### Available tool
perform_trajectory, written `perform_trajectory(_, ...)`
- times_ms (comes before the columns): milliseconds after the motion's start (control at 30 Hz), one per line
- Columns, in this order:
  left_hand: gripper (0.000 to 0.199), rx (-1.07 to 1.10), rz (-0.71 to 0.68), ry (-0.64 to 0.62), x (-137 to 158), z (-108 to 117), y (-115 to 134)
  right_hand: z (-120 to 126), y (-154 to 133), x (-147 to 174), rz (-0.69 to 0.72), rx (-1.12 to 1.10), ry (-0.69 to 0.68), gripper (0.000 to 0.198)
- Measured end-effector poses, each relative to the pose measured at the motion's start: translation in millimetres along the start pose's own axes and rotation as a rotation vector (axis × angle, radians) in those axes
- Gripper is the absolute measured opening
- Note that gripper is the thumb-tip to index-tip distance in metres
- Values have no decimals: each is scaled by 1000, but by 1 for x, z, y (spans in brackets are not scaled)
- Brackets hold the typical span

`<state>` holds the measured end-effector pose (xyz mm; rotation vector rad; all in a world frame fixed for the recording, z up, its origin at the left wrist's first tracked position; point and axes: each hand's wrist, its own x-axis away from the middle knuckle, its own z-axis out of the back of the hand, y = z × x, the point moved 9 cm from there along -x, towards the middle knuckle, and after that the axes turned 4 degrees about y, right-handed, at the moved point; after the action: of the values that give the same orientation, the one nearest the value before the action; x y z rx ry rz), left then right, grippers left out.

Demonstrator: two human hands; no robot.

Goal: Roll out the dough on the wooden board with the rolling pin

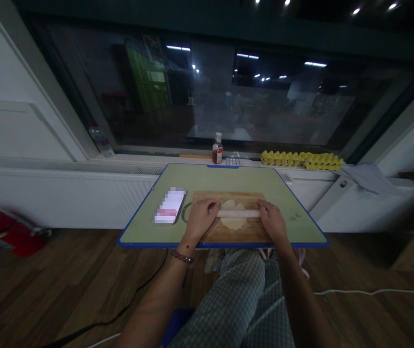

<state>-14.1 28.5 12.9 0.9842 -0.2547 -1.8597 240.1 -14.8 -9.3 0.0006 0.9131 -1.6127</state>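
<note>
A pale rolling pin (238,213) lies sideways across a flat, uneven-edged sheet of dough (233,223). Under the dough is a wooden board (212,235), dusted in places with something whitish. My left hand (202,218) is closed on the pin's left end, a beaded bracelet on its wrist. At the pin's right end, my right hand (272,220) grips with its fingers curled. The dough shows both above and below the pin, which covers its middle.
The board rests on a small green table (145,235) with a blue edge. A lit phone (170,207) lies left of the board. On the sill behind stand a bottle of red liquid (217,150) and yellow egg cartons (301,160). A cable (137,292) crosses the floor.
</note>
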Motion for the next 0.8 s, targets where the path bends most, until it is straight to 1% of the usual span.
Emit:
perform_trajectory(533,21,13,-14,-1,0,0,0,2,-1,1,-20,-8,13,46)
perform_trajectory(800,21,7,-2,2,-1,1,1,1,-1,0,-1,-4,11,45)
